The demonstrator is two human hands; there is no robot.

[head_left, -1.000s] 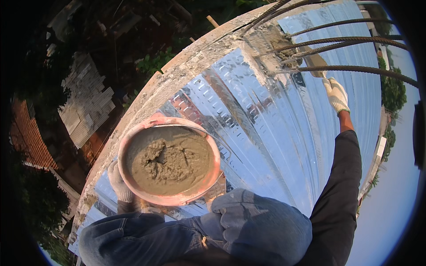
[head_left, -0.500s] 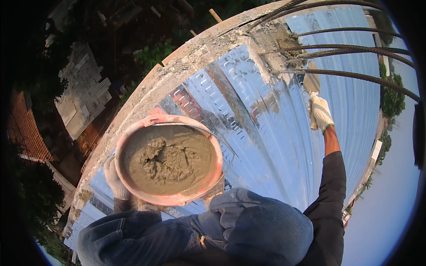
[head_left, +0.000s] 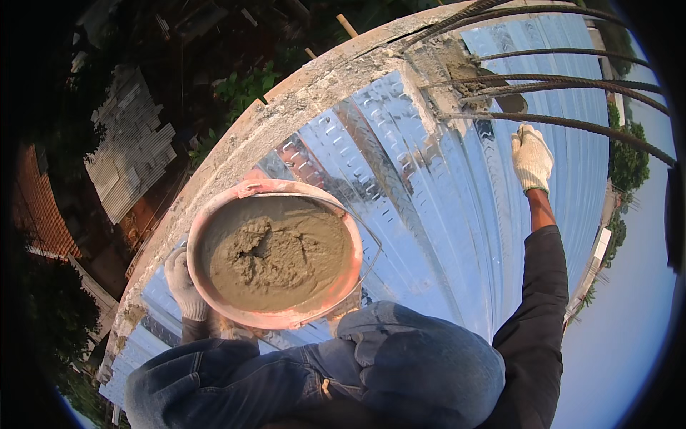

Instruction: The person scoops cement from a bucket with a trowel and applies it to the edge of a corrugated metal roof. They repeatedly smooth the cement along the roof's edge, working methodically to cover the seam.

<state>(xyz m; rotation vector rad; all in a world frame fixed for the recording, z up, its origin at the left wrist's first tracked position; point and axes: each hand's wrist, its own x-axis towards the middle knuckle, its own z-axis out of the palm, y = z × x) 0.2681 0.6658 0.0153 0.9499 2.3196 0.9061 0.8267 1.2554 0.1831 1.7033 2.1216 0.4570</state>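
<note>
Since half a second ago, my right hand has shifted up and a little to the right, and the trowel has slid farther in under the bars, its blade now showing dark; the bucket has hardly moved.

Shiny ribbed metal decking fills the middle and right of the frame, bounded by a rough concrete edge that curves from the top down to the lower left. My bent legs in blue jeans take up the bottom centre. Just above them, left of centre, stands the pinkish bucket, nearly full of grey-brown mortar with a lumpy top; its wire handle hangs over to the right. My black sleeve reaches up the right side, toward the ribbed steel bars that arch across the upper right.

My gloved left hand rests against the bucket's outer left wall — its fingertips are partly hidden, so I cannot tell whether they grip. My gloved right hand is closed in a fist, apparently around the trowel's handle — hidden from here — with the blade beyond it, below the bars.
</note>
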